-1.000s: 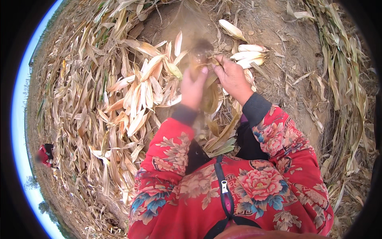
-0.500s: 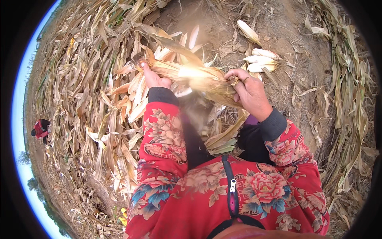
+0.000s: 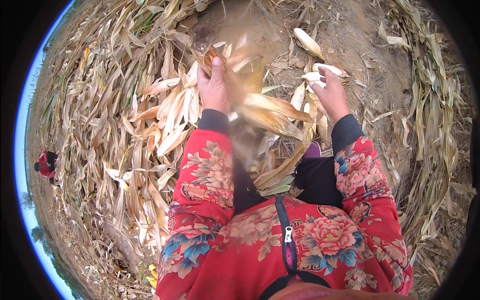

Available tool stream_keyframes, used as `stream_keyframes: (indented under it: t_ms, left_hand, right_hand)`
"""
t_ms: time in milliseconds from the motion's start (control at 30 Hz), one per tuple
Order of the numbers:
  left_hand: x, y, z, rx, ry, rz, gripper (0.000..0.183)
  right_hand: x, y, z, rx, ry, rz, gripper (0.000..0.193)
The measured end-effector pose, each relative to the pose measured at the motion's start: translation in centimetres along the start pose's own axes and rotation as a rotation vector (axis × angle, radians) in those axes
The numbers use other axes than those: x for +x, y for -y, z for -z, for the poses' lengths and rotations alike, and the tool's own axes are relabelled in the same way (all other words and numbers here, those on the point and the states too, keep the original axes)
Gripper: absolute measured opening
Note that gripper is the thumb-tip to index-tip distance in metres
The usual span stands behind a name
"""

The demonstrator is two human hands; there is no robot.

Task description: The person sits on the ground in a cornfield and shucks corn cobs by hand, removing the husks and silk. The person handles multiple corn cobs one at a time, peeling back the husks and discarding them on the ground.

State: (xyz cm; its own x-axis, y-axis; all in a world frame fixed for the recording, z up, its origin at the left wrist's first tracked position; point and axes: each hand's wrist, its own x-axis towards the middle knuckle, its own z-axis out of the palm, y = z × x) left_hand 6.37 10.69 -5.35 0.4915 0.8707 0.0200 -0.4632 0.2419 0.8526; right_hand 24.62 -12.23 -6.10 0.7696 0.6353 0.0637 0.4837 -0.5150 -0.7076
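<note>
My left hand (image 3: 215,87) is closed around a corn ear, its thumb lying along orange kernels (image 3: 212,54) exposed at the top. Peeled-back dry husk (image 3: 275,111) hangs off to the right of that hand, partly blurred by a hazy spot in the picture. Nothing shows in my right hand (image 3: 331,94), whose fingers are apart and slightly bent. It hovers in front of several pale ears still in husk (image 3: 330,69) lying on the soil and hides some of them. Farther off lies another pale husked ear (image 3: 308,43).
A thick heap of dry corn stalks and leaves (image 3: 100,110) covers the ground to my left. More stalks (image 3: 432,100) form a row at the right. Another person (image 3: 46,164) in red is far off at the left edge. Yellow ears (image 3: 152,275) lie at lower left.
My right hand has let go of the husk and moved up and right toward the pale ears. My left hand has turned upright, and kernels now show.
</note>
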Motion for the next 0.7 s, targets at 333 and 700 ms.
stream_keyframes:
  t_ms: [333,700]
  left_hand:
    - [-4.9,0.7,-4.6,0.093,0.296,0.331,0.055]
    - [-0.6,1.8,-0.4,-0.293,-0.126,0.334,0.044]
  right_hand:
    - [-1.8,8.7,0.2,0.022,-0.023,0.663,0.035]
    - [-6.2,11.1,-0.4,-0.033,0.117,0.967,0.013]
